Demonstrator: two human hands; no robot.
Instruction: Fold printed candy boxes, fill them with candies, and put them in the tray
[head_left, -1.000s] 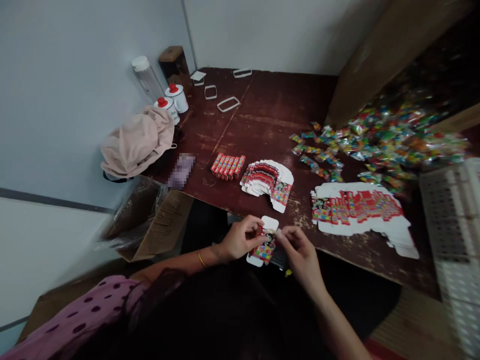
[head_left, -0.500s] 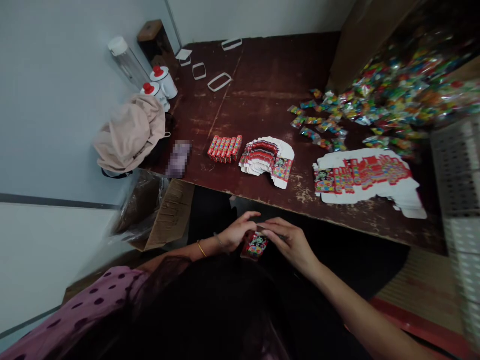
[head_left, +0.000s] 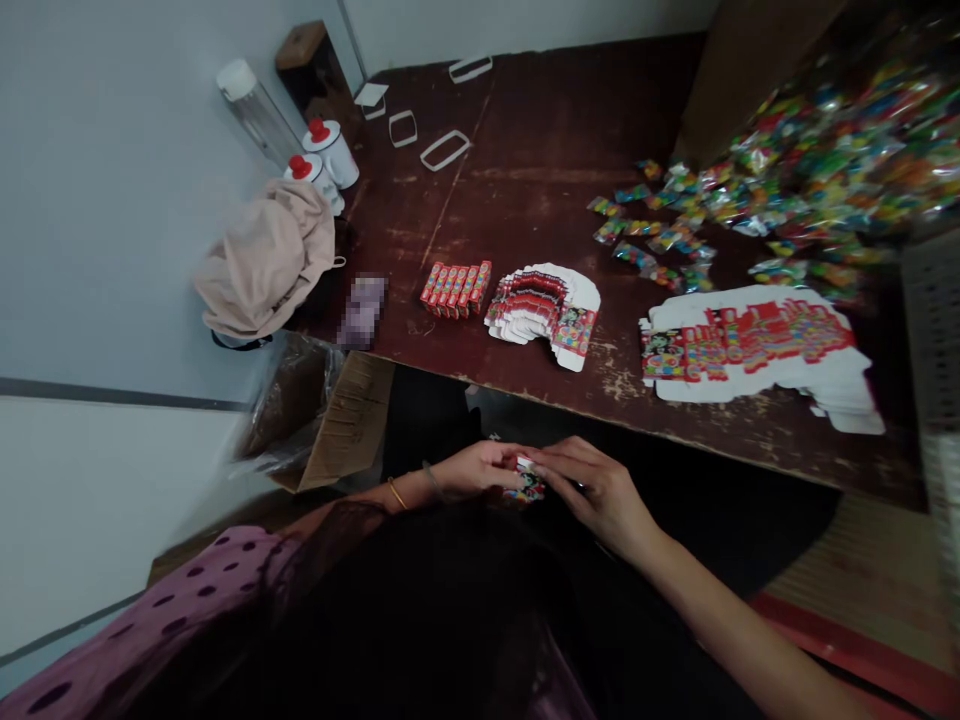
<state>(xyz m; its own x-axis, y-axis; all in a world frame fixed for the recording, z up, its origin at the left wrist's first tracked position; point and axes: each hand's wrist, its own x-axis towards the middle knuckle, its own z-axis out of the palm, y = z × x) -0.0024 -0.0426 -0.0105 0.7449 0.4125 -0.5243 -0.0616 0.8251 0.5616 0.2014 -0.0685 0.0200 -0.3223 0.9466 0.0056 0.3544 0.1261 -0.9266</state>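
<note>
Below the table's front edge, a small printed candy box (head_left: pixel 529 489) in red, black and green sits between my two hands. My left hand (head_left: pixel 480 468) is closed around its left side. Fingers of my right hand (head_left: pixel 596 488) press at its upper right, where a white flap shows. The lower part of the box is hidden behind my hair. On the table ahead stands a row of small filled-out red boxes (head_left: pixel 455 288). Beside them lies a fanned stack of flat cartons (head_left: pixel 541 310), and farther right a longer fan of flat cartons (head_left: pixel 750 345).
Wrapped candies (head_left: pixel 817 170) spread over the back right of the brown table (head_left: pixel 540 210). White bands (head_left: pixel 445 150), lidded mugs (head_left: pixel 330 152), a bottle (head_left: pixel 259 115) and a beige cloth bag (head_left: pixel 274 260) are at the left. A cardboard box (head_left: pixel 349 420) stands below the table's left end.
Both hands have closed in around the box, with the left fingers now lying over its upper part. The view has shifted slightly, moving the table's right side rightward.
</note>
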